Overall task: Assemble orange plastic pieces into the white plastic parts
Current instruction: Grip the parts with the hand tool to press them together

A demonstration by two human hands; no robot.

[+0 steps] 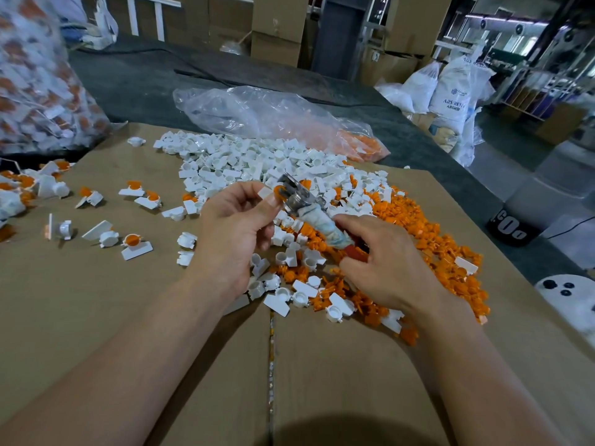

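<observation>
Far left there's one big clear bag (42, 85) stuffed with finished white-and-orange units, so I'd guess that's where the done ones end up. Below it, on the cardboard sheet (128, 333), there's a small edge heap (22, 188) of more finished ones. Then come the loose bits: I count four finished pieces (133, 189) with orange showing and roughly six bare white ones, probably just dropped within easy reach.

The left hand (231, 226) is held up over the piles. Its thumb and fingertips pinch one white part (266, 192), with one orange piece (278, 190) sitting in the round socket. It's turned toward the tool, I reckon so the insert can be pressed home. The right hand (386, 272) has its fingers curled round the handle of the one metal tool (309, 220). There's cloth wrapped round the grip (comfort, presumably), and the metal head touches the orange piece.

Under and behind the hands is one white heap (241, 159), with one orange heap (418, 226) to its right, both way too many to count. They touch and mix in the middle, which is handy for grabbing either kind. Behind them lies one half-empty clear bag (289, 120) with orange bits left in its right end. Far right at the back are white sacks (450, 91), at least two, and I can't tell beyond that.
</observation>
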